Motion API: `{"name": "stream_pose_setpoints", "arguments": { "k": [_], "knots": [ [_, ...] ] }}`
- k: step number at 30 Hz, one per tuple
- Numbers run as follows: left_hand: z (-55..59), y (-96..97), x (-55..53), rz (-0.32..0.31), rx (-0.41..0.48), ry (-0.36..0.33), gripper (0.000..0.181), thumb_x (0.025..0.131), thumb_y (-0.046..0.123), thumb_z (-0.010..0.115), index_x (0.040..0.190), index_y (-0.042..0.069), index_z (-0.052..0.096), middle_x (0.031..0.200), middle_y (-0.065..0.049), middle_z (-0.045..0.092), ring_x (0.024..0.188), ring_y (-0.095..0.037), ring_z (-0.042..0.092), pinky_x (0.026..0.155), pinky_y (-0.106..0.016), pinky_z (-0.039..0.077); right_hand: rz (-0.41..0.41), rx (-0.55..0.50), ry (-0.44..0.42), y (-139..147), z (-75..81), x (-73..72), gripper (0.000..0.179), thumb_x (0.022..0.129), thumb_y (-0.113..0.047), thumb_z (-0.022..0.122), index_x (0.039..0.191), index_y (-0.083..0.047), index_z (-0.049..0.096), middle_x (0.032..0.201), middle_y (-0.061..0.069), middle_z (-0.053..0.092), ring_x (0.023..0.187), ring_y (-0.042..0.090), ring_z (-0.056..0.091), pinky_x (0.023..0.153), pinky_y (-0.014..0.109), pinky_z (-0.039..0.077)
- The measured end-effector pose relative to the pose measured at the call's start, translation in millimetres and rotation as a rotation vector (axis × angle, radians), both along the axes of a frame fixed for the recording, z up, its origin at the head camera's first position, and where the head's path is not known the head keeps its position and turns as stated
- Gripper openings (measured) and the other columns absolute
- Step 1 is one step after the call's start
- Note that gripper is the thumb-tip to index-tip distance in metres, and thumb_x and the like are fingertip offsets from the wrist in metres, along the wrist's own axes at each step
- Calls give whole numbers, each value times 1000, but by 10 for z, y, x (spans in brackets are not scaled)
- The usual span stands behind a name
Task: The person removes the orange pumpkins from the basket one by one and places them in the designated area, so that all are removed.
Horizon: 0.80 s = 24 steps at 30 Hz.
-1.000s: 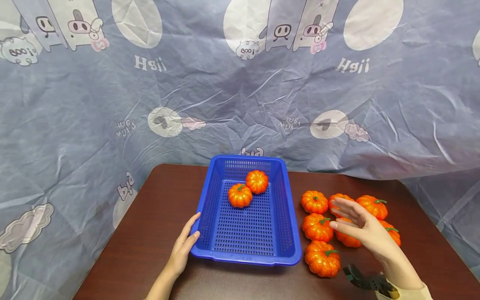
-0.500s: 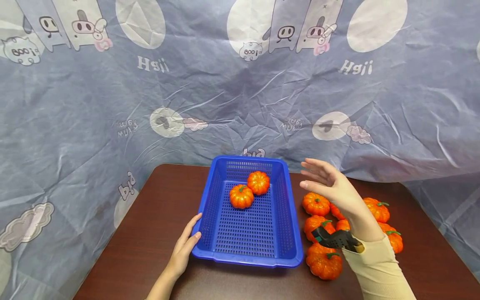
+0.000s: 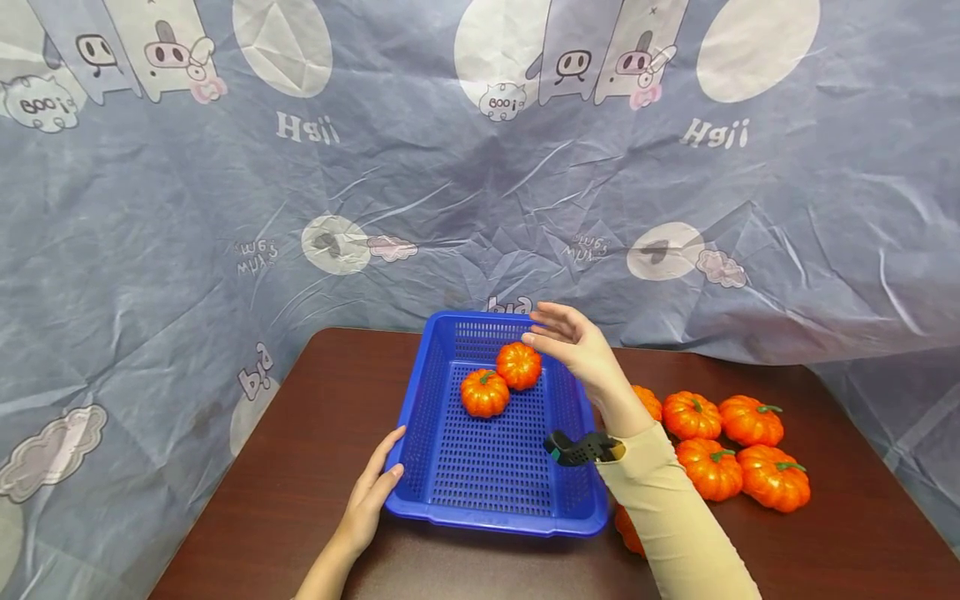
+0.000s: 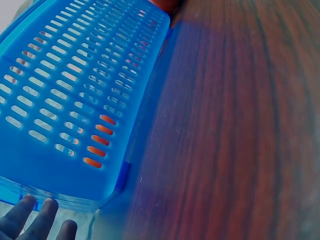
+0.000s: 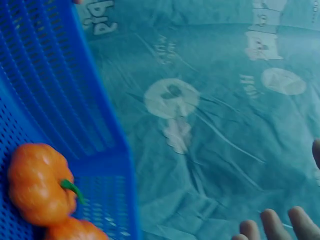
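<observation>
Two small orange pumpkins, one nearer (image 3: pixel 484 394) and one farther (image 3: pixel 518 366), lie side by side in the far half of a blue perforated plastic basket (image 3: pixel 502 521). My right hand (image 3: pixel 573 343) is raised over the basket's far right side, its fingers loosely bent and holding nothing. Its fingertips (image 5: pixel 272 225) show at the lower right of the right wrist view. With fairly straight fingers, my left hand (image 3: pixel 367 500) rests against the basket's left rim. In the left wrist view its fingertips (image 4: pixel 47 210) are by the basket wall (image 4: pixel 65 165).
Right of the basket, several more pumpkins (image 3: pixel 708 469) lie on the dark wooden table (image 3: pixel 300 467); my right sleeve (image 3: pixel 667 500) partly hides some. A printed grey-blue cloth (image 3: pixel 420 167) hangs behind the table. A black strap-like device (image 3: pixel 577 450) is on my right wrist.
My right hand has moved left from above the loose pumpkins to above the basket, with nothing in it. The left hand stays at the rim; the two pumpkins inside lie as before.
</observation>
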<state>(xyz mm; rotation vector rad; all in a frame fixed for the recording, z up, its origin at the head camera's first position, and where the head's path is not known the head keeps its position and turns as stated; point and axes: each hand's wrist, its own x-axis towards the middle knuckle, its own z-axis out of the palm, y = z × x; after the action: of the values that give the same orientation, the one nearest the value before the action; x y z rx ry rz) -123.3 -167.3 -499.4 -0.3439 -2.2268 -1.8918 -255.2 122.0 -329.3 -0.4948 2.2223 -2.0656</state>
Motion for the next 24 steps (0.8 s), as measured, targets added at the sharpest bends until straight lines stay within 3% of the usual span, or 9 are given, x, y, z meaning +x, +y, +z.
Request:
{"name": "stream_pose_setpoints", "arguments": {
  "k": [6,12,15,19,24],
  "knots": [
    [1,7,7,1,-4,-17,48,98,14,41,145,20,34,151,-5,28,137,-22,22,106,-45,19,-50,-10,-31,-257,-153,-74,59,82,-12,72,135,-5,46,133,14,51,120,27,50,98,39,40],
    [1,20,12,-9,15,-14,48,98,13,41,145,19,35,150,-6,29,135,-21,27,103,-22,25,-108,24,-9,-448,-342,-139,60,80,-14,74,133,-7,48,134,14,50,121,30,49,97,40,41],
    [-2,24,15,-16,27,-10,48,98,12,41,145,17,35,150,-7,29,133,-21,31,100,-20,28,-138,50,-2,-517,-446,-162,60,78,-14,76,132,-7,49,133,15,51,120,30,49,96,41,41],
    [-8,22,14,-15,22,-6,48,97,12,41,145,17,35,150,-7,29,133,-23,30,104,-33,28,-159,112,-28,-579,-600,-198,60,76,-16,78,129,-8,52,132,15,52,120,32,48,97,42,40],
    [-16,10,0,-7,11,15,49,97,13,40,145,18,34,151,-7,27,137,-28,18,103,-63,13,-160,211,-65,-640,-789,-244,61,74,-21,80,128,-11,53,131,13,52,121,32,47,97,44,40]
  ]
}}
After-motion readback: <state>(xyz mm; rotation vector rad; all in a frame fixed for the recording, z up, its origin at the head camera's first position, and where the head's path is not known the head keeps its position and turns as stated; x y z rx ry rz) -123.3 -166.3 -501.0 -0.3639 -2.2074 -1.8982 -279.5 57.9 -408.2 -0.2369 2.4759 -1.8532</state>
